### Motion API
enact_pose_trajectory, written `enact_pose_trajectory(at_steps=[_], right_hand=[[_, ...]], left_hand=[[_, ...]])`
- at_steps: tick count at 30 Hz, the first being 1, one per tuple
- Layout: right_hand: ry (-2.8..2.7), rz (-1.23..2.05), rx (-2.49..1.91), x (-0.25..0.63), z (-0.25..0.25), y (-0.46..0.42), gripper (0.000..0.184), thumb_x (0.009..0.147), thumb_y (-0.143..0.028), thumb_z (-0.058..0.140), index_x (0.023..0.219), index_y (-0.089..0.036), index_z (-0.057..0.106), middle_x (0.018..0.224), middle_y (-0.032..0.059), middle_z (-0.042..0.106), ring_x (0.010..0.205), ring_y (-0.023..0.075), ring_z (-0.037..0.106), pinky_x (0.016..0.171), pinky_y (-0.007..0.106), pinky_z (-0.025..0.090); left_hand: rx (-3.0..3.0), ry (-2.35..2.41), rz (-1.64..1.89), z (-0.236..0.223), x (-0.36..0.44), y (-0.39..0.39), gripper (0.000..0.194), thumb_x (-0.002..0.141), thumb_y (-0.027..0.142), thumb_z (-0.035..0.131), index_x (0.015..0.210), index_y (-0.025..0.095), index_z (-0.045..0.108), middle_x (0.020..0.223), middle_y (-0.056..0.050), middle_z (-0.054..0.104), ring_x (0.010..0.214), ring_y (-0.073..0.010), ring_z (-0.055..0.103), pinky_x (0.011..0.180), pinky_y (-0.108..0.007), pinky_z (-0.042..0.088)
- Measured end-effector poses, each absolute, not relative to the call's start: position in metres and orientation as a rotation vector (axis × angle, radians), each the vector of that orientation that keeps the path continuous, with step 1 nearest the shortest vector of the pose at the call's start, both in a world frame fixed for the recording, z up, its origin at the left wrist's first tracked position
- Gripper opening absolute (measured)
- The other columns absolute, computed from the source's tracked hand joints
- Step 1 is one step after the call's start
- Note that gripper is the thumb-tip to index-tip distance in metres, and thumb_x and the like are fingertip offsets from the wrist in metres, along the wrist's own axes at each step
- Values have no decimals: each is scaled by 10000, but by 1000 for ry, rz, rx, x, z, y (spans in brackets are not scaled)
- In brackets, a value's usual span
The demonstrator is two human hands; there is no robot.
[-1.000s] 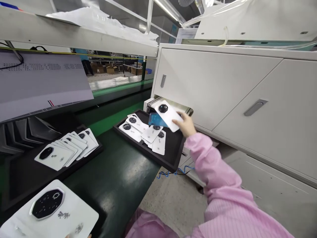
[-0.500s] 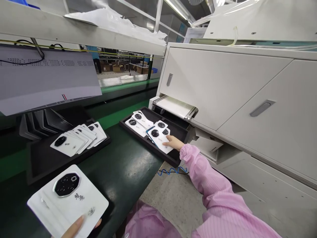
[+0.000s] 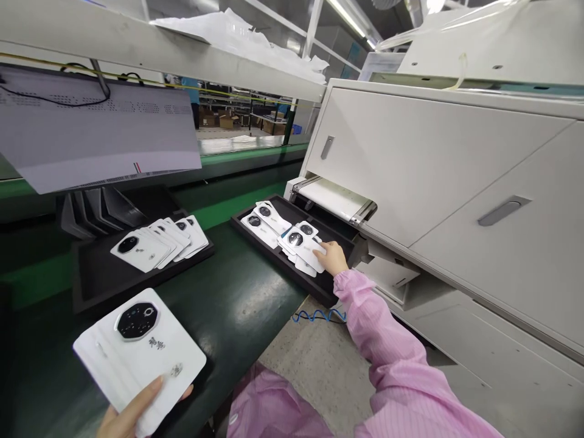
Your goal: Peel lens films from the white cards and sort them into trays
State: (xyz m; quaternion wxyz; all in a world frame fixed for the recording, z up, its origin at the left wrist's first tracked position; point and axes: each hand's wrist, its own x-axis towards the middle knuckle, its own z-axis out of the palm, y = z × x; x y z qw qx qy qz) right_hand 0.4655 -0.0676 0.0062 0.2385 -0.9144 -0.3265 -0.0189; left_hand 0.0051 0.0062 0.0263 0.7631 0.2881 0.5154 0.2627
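Observation:
At the lower left, my left hand [image 3: 132, 410] grips a squarish white phone-back panel [image 3: 146, 365] with a black octagonal camera patch and dark print. Its thumb lies on top and the other fingers are mostly hidden underneath. Reaching out to the right, my right hand [image 3: 332, 258] closes on the lower end of a smaller white phone-back panel [image 3: 303, 246] with a similar camera patch. That panel is over other white panels [image 3: 262, 228] in a black tray [image 3: 335, 292]. A fanned row of white panels [image 3: 157, 243] lies in a second black tray [image 3: 98, 283].
A white machine [image 3: 378, 164] stands on the right, its short conveyor belt [image 3: 335, 198] just behind the right tray. Dark curved pieces [image 3: 98, 210] stand behind the left tray, below a hanging white panel [image 3: 104, 134]. A blue coiled hose [image 3: 319, 315] hangs past the green bench [image 3: 228, 304].
The view has shifted a little, moving the scene rightward. My right hand's panel has turned slightly and its blue edge no longer shows clearly. My left hand still holds its panel.

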Motion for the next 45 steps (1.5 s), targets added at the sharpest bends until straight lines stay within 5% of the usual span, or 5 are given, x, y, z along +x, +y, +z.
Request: enact_pose_trajectory(at_steps=[7,11,14,26,45], right_hand=[[-1160,-74,-2103,367,30,-55,355,796,-333,548,1083,-129,588,1164,179,536,1128,309,472,939,487,370],[-1355,1003,-1361,259,53,-20,425,783,-413,595,1155,-222,521,1060,88,617,903,210,612,778,388,504],[-1324,1359,-1057,194,59,10,402,748,-399,645,1091,-215,543,1013,64,634,872,195,617,749,353,513],[-1140,1203,-1195,149,23,37,234,759,-363,648,922,-198,620,871,25,668,784,181,617,667,307,513],[-1199,1035,-1324,156,22,32,196,785,-308,626,969,-243,605,849,-2,649,709,156,603,577,283,495]], left_hand=[[773,877,548,41,10,3,303,648,260,750,875,71,685,734,-135,735,641,-255,689,603,-290,564],[821,675,565,46,10,14,353,671,226,723,992,96,649,846,-137,727,642,-266,689,618,-371,565],[827,610,594,45,5,21,375,706,204,691,1059,105,614,889,-141,716,668,-268,689,621,-396,571],[614,570,634,24,-12,22,427,779,246,635,1175,108,551,968,-171,696,752,-271,690,606,-358,584],[566,594,444,14,-5,19,694,716,647,520,1208,157,535,952,-148,710,861,-309,674,765,-397,525]])
